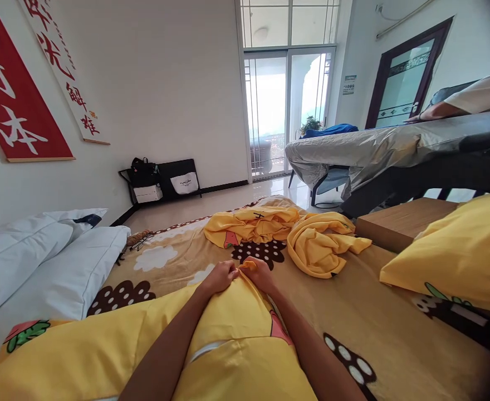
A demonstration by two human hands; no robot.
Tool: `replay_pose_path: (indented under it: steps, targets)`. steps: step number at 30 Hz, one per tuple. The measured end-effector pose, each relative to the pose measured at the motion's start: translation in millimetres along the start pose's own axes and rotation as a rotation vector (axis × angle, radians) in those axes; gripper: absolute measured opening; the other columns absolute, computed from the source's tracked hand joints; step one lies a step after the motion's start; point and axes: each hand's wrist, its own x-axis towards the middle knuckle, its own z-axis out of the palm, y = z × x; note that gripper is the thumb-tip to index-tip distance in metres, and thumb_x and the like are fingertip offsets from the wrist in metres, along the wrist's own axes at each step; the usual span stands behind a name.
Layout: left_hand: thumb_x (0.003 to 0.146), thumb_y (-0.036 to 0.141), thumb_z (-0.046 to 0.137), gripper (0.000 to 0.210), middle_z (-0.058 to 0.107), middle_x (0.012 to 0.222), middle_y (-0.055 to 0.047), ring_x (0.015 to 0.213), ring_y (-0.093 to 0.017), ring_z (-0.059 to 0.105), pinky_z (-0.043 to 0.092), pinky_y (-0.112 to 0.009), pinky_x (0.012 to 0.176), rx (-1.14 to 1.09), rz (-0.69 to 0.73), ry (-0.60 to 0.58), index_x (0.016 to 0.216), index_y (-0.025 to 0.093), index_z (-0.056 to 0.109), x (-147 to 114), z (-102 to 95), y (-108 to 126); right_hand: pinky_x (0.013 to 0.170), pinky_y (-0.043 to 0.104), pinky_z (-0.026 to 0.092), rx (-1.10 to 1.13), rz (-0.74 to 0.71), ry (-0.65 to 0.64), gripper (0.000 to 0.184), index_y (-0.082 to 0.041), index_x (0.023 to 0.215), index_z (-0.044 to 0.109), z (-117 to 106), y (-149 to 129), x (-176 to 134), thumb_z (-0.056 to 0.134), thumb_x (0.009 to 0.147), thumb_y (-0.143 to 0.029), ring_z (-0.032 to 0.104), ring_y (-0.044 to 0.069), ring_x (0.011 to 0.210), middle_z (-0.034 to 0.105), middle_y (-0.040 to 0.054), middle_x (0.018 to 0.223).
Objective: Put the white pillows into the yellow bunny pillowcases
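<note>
In the middle of the head view, my left hand (pixel 223 276) and my right hand (pixel 258 274) are close together. Both have fingers closed on the far end of a yellow pillowcase (pixel 232 312), pinching its gathered cloth. A slit nearer to me shows something white (pixel 207 351) inside the case. Under my left forearm lies a second yellow pillow (pixel 82 356) with a green and pink print. Beyond my hands are a crumpled yellow cloth (pixel 253 220) and a twisted yellow cloth (pixel 318 245).
White pillows (pixel 98 267) are stacked at the left. A patterned brown blanket (pixel 395 334) lies underneath. On the right are a plump yellow pillow (pixel 457 250), a cardboard box (pixel 407 220), and a plastic-covered table (pixel 353 147) where another person's arm (pixel 457 106) rests.
</note>
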Motion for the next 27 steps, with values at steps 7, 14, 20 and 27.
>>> replay_pose_path:
  steps: [7,14,20,27]
  targets:
    - [0.086,0.030,0.040,0.017,0.056,0.077,-0.001,0.073,-0.014,0.047,0.039,-0.026,0.071,-0.090,0.029,0.000,0.074,0.019,0.047,0.3,-11.0,2.7,0.061,0.027,0.043,0.142,0.095,0.095,0.043,-0.018,0.067,0.061,1.6,13.1,5.7,0.063,0.065,-0.061,0.052,0.015,0.064,0.061,0.0023,0.065]
    - [0.079,0.058,0.051,0.040,0.055,0.080,0.000,0.073,-0.013,0.046,0.040,-0.022,0.069,-0.225,0.062,-0.222,0.074,0.019,0.054,-11.8,-40.0,1.4,0.058,0.027,0.044,0.245,0.113,0.130,0.055,-0.016,0.071,0.066,1.4,1.7,8.4,0.061,0.063,-0.071,0.053,0.015,0.061,0.063,0.0043,0.067]
    - [0.077,0.072,0.041,0.057,0.050,0.069,0.003,0.057,-0.010,0.040,0.033,-0.021,0.051,-0.246,-0.165,-0.208,0.093,0.019,0.057,-7.0,-30.1,-13.5,0.054,0.025,0.041,0.160,0.081,0.145,0.055,-0.016,0.071,0.070,-3.6,-6.8,8.6,0.057,0.067,-0.070,0.052,0.015,0.059,0.063,0.0035,0.065]
    - [0.069,0.066,0.056,0.050,0.052,0.074,0.002,0.065,-0.011,0.044,0.035,-0.021,0.057,-0.283,-0.099,-0.260,0.083,0.018,0.058,-3.7,-25.3,-20.5,0.060,0.025,0.040,-0.030,0.007,0.180,0.040,-0.021,0.076,0.073,-5.5,-16.8,7.1,0.055,0.075,-0.056,0.053,0.016,0.066,0.067,0.0012,0.071]
